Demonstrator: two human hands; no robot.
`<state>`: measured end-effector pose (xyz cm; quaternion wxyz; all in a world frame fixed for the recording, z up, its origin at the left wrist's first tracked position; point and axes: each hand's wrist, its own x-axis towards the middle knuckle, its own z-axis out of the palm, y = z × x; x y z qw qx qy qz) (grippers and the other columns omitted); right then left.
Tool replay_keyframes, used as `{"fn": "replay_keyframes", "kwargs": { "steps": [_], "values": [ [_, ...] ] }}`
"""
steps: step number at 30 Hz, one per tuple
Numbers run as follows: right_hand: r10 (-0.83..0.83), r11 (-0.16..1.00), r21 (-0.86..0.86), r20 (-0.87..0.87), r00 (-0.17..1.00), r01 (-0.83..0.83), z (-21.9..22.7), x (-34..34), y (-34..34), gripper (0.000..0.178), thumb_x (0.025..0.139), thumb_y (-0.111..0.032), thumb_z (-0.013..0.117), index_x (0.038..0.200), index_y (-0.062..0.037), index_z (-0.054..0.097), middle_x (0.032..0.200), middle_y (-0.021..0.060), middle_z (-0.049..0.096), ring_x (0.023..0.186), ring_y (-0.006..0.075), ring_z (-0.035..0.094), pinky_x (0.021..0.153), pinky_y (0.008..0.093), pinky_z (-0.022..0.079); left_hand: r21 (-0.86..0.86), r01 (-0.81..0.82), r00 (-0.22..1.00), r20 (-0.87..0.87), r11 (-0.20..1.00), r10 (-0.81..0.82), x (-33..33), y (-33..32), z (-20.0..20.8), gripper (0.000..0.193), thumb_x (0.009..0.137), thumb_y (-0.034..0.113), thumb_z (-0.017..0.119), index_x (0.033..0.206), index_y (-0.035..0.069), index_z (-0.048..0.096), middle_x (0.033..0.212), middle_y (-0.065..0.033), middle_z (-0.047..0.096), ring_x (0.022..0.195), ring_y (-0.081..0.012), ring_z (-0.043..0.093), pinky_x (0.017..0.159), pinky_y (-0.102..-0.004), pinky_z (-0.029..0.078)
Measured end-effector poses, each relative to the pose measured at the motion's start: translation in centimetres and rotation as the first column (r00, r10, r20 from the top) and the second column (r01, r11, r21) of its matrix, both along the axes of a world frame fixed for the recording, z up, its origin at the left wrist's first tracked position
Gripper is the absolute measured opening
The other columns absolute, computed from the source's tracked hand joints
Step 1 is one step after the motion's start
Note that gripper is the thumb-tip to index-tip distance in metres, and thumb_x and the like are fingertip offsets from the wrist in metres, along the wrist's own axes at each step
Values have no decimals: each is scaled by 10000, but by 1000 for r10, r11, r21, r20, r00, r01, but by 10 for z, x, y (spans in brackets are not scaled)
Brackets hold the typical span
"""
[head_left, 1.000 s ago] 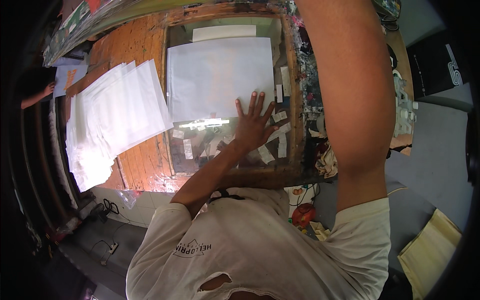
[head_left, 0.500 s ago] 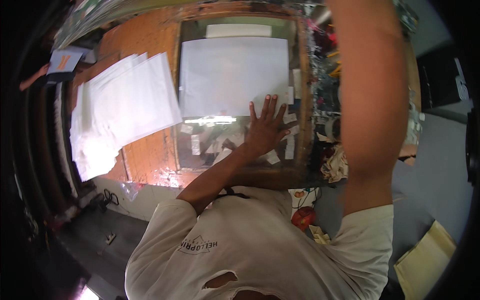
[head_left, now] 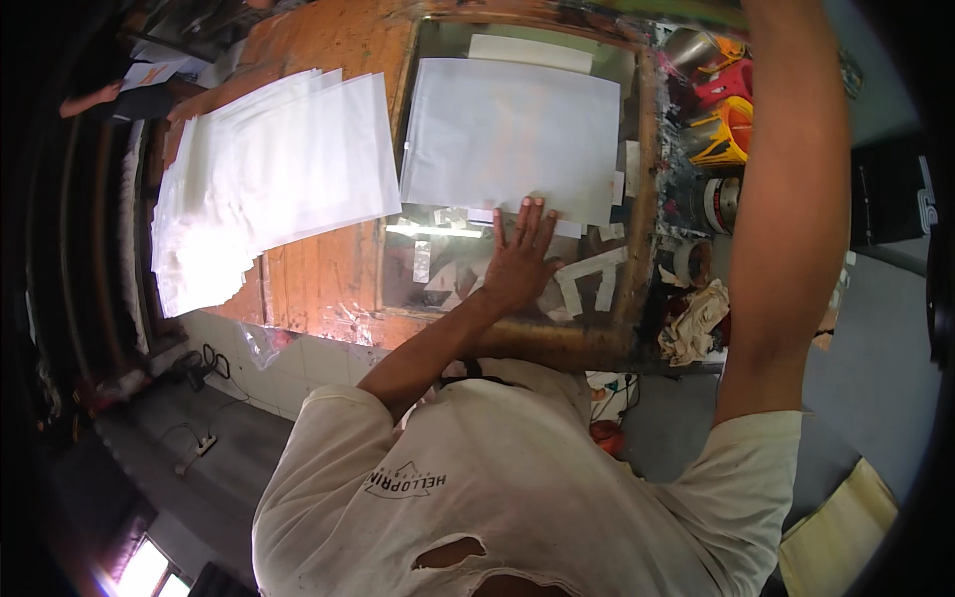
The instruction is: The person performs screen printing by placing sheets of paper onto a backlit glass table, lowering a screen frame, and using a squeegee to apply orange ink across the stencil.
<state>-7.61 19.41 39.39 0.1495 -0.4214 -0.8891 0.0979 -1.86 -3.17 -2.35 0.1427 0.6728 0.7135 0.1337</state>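
Observation:
A translucent white sheet (head_left: 509, 129), perhaps a plastic bag, lies on the framed glass panel (head_left: 438, 269) set into the wooden table. A faint orange shape shows through its middle. My left hand (head_left: 519, 257) is open and palm down, fingers spread, with the fingertips at the sheet's near edge and the palm over the glass. My right arm (head_left: 791, 199) stretches far forward on the right, and its hand is beyond the top of the picture. Left of the glass lies a fanned stack of white translucent sheets (head_left: 279, 179).
Colour-stained cans (head_left: 686, 55), a yellow-streaked pot (head_left: 731, 129), a dark jar (head_left: 718, 204) and a crumpled cloth (head_left: 696, 323) line the table's right side. Tape strips (head_left: 587, 284) stick to the glass. At far left, another person's hand (head_left: 95, 98) is near a printed sheet.
The view has shifted, so the table appears further right. My left hand now rests at the sheet's near edge rather than on its near right corner. A faint orange shape has appeared through the sheet.

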Motion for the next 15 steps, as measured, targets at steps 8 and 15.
{"fn": "replay_keyframes", "kwargs": {
  "steps": [8, 15],
  "values": [
    [111, 994, 30, -31, 993, -110, -8, 6, 4, 482, 1000, -439, 585, 803, -36, 762, 750, 129, 732, 704, 222, 683, 694, 384, 525, -27, -38, 996, -77, 999, 36, -17, -22, -4, 773, 1019, 499, 524, 1616, 79, 272, 1697, -240, 90, 1590, -389, 12, 1131, -814, 24],
    [205, 975, -58, -128, 970, -214, -19, 33, 12, 380, 1051, -392, 522, 950, -84, 720, 600, 49, 593, 558, 132, 526, 574, 288, 475, 21, 13, 1000, 18, 1000, -14, -24, -25, 26, 703, 1033, 418, 547, 1598, 69, 316, 1649, -233, 269, 1576, -366, 141, 1160, -778, 33]
  ]
}}
